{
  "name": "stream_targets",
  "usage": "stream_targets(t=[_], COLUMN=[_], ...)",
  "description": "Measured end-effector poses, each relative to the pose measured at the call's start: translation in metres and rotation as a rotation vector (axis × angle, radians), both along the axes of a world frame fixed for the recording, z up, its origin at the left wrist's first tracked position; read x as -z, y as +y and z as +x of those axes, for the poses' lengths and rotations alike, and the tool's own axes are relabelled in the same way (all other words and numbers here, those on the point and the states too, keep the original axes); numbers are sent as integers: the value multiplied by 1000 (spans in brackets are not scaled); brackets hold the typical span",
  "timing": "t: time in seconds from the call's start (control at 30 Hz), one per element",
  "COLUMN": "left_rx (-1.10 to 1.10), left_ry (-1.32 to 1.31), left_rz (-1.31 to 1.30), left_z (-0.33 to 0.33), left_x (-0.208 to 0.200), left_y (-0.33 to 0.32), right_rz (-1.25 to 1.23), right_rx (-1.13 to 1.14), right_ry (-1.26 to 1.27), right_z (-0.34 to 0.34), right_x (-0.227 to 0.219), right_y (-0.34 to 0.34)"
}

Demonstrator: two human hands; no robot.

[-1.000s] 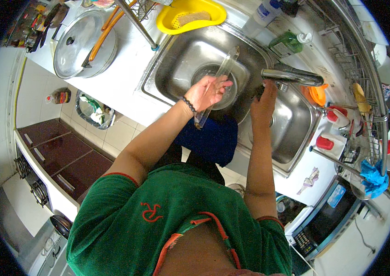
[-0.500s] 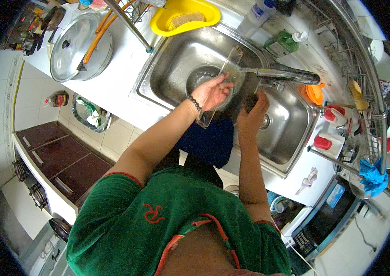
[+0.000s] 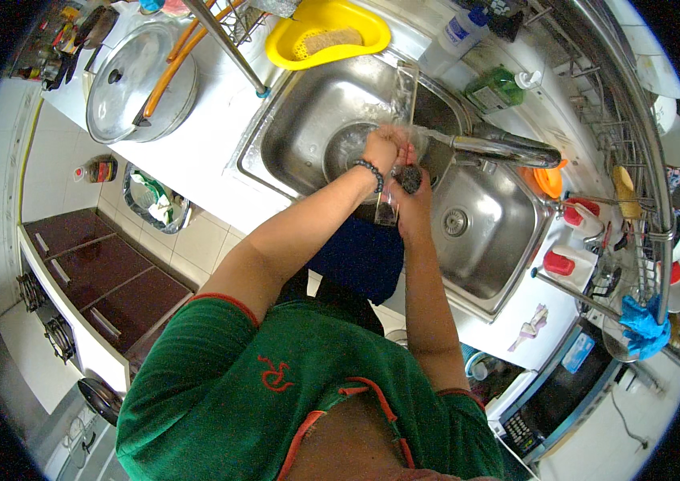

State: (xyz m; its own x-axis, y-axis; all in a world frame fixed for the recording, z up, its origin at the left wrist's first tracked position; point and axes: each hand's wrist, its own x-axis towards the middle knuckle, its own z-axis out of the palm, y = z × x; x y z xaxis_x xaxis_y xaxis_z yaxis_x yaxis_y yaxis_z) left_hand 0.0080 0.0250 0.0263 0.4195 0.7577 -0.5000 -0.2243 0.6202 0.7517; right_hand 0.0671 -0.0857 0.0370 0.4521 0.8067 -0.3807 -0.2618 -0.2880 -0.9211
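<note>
My left hand (image 3: 385, 151), with a dark beaded bracelet at its wrist, closes on a clear rectangular container (image 3: 405, 88) held on edge over the left sink basin (image 3: 288, 152). Close beside it, my right hand (image 3: 414, 207) grips a dark scouring pad (image 3: 409, 178) against the container's lower part. Water from the faucet (image 3: 500, 148) splashes over the fingers of my left hand and the container, blurring some detail there. Behind the left wrist, a round metal bowl (image 3: 338, 152) sits in the basin, partly covered by my hand.
A second basin (image 3: 484, 232) lies to the right. A yellow strainer basket (image 3: 284, 48) with a sponge stands behind the sink, near a green soap bottle (image 3: 496, 90). A lidded pot (image 3: 127, 100) is on the left counter. A metal rack (image 3: 652, 160) runs along the right.
My left hand has turned from an opened palm to a closed grip. The container is more upright in view, and my right hand has brought the scouring pad left onto it.
</note>
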Motion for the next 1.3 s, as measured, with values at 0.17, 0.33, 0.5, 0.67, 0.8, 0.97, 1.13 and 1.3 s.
stream_targets(t=[0.17,0.33,0.5,0.67,0.8,0.97,1.13,1.3], left_rx=[-155,-174,-124,-271,-152,-192,-118,120], left_ry=[-115,-105,-105,-222,7,3,-155,38], left_rz=[-123,-117,-296,-68,105,-281,-53,284], left_z=[11,15,25,16,13,8,5,-8], left_x=[5,8,19,24,27,13,1,-13], left_y=[16,57,21,54,47,42,40,38], right_rz=[-179,-219,-230,-296,-277,-44,-252,-66], right_rx=[-46,-86,-95,-151,-203,-199,-61,159], right_ry=[-187,-185,-324,-282,-409,-878,-300,-192], right_z=[-9,-11,4,3,7,3,21,2], right_x=[-24,-34,-32,-40,-27,-3,30,38], right_y=[-28,-39,-22,-43,-49,-41,12,64])
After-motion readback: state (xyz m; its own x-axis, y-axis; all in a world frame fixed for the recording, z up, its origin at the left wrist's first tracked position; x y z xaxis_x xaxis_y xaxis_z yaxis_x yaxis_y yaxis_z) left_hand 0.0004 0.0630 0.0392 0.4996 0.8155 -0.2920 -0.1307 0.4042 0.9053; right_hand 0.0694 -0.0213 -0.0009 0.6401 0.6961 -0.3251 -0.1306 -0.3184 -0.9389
